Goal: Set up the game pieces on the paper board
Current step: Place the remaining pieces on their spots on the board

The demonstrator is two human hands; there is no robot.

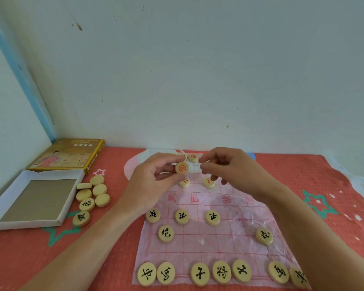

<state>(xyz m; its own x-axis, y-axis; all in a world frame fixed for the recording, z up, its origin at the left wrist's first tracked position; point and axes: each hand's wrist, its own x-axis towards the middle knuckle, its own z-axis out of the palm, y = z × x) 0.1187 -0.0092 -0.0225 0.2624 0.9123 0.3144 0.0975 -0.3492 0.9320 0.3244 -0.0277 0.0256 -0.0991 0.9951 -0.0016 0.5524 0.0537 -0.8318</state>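
Note:
A thin pink paper board (214, 238) with a red grid lies on the red cloth. Several black-lettered wooden discs stand on its near rows, such as one at the front left (147, 274). A few red-lettered discs (208, 182) sit on the far half. My left hand (153, 181) pinches a red-lettered disc (182, 167) upright above the far half of the board. My right hand (229, 169) hovers right beside that disc, fingers curled; I cannot tell whether it holds anything.
A loose pile of discs (93, 196), some face down, lies left of the board. An open white box tray (29, 200) and a yellow box lid (69, 154) sit at the far left. A pale wall rises directly behind the table.

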